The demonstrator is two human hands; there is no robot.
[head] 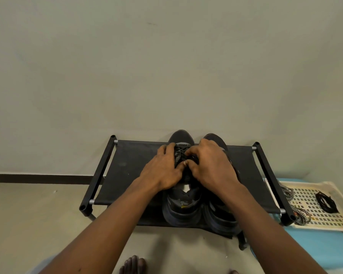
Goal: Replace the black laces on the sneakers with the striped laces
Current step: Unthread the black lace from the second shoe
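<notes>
shelf (131, 175): black cloth, matt, a little dusty
frame (99, 175): black, matt, looks like plastic
tube ends (91, 201): grey metal, dull shine
sneakers (181, 212): dark cloth upper, matt; sole looks like rubber
striped laces (302, 215): woven cord, rough
black laces (326, 201): thin cord, matt
tray (325, 222): cream plastic, smooth, perforated
mat (315, 250): blue, smooth, slightly glossy
wall (166, 66): painted, matt
floor (38, 210): smooth, matt
</notes>
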